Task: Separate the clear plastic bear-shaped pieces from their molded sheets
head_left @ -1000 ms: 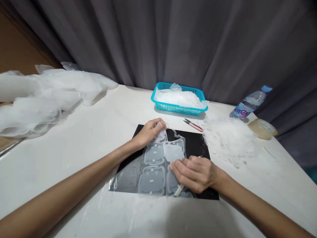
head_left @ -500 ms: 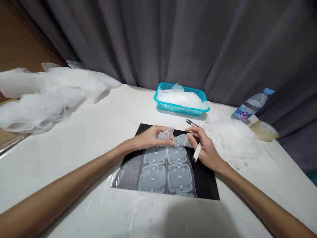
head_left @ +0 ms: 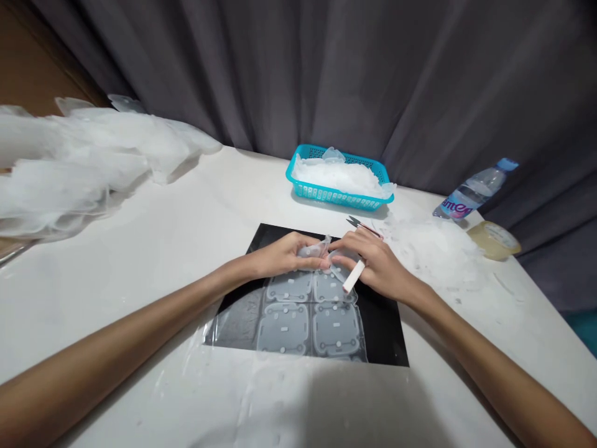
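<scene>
At nine o'clock a heap of translucent sheets (head_left: 79, 168) sprawls on the desk (head_left: 186, 211). On the black mat (head_left: 382, 317) at centre lies a silicone sheet of moulded pads (head_left: 308, 314): judged light, floppy and easily torn, best pinched at its far edge. The left hand (head_left: 284, 255) pinches that edge at twelve o'clock; the right hand (head_left: 373, 264) meets it, fingers closed on a piece and a white stick (head_left: 353, 275). Beyond are snips (head_left: 361, 228) and a blue basket (head_left: 338, 186). At two o'clock, a bottle (head_left: 471, 193) whose label is only partly readable.
</scene>
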Available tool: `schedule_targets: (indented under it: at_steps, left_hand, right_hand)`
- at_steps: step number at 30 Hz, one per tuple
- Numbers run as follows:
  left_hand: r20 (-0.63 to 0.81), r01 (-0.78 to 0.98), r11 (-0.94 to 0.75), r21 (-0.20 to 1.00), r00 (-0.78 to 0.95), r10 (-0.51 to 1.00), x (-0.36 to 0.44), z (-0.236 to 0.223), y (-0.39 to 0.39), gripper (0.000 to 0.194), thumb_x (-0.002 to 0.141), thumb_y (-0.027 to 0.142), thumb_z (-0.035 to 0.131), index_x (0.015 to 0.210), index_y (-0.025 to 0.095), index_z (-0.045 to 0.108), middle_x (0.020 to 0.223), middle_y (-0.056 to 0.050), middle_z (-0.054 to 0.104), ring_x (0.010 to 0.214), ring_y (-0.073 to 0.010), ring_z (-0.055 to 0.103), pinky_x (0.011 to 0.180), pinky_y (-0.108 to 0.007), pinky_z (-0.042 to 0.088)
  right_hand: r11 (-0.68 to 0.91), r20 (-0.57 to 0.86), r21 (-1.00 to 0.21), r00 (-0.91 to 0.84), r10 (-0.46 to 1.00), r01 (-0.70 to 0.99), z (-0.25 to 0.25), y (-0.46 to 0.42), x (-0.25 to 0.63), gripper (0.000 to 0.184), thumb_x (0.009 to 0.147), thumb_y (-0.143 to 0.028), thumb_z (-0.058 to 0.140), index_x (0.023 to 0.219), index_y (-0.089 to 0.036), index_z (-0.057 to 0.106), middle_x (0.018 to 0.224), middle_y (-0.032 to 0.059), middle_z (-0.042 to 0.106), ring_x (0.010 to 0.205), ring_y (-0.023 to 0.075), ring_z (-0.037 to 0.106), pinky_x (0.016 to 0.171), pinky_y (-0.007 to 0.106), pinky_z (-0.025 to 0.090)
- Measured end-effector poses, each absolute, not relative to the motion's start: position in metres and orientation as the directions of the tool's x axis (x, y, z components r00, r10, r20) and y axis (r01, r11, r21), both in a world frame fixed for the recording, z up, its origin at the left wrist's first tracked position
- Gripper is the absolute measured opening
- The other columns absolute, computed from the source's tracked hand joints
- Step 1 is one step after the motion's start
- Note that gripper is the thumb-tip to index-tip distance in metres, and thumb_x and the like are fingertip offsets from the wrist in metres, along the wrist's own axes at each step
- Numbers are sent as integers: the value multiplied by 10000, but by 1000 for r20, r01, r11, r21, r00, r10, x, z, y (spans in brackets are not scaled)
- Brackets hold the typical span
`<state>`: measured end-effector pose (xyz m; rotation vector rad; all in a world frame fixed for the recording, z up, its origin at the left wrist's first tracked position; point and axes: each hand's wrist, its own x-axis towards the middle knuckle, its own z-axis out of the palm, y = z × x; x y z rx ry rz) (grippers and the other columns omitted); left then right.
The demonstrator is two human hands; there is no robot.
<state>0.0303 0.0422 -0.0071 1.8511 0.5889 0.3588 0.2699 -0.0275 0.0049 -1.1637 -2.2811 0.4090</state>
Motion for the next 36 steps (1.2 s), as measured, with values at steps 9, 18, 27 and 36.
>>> schedule_targets:
  at_steps: [9,18,27,36]
  left_hand:
    - [-40,247,-325,913,848,529,31,-4,43,365,931,510,691,894,150,736,741,13,577,656,-117,473,590,-237,338]
    - [-28,211,-298,931,856,517,27,-2,45,303,963,447,641,938,152,707,800,1,596,688,-124,495,630,-237,378]
    - [-11,213,-286,934,819,574,30,4,47,381,833,447,823,1095,206,688,1071,-39,703,1046,-221,639,943,-323,470]
    - [57,85,-250,965,858,511,24,0,51,277,778,411,877,965,220,801,1047,-44,728,1026,-233,660,986,-364,473]
  right_hand:
    - [576,328,-538,-476,816,616,1,-29,271,109,1028,-336,631,1012,-242,685,987,30,732,899,221,576,845,387,441]
    - [723,397,-464,-609,687,512,36,-49,274,160,1058,-244,521,1072,-273,678,1010,46,743,886,240,584,815,434,494]
    - [342,222,-833,-304,926,434,46,-36,295,228,950,-451,715,917,-226,729,870,24,734,718,169,633,628,306,499]
    - [308,263,-927,-215,940,212,2,-36,264,215,910,-419,773,941,-211,728,862,22,736,757,157,677,697,292,540]
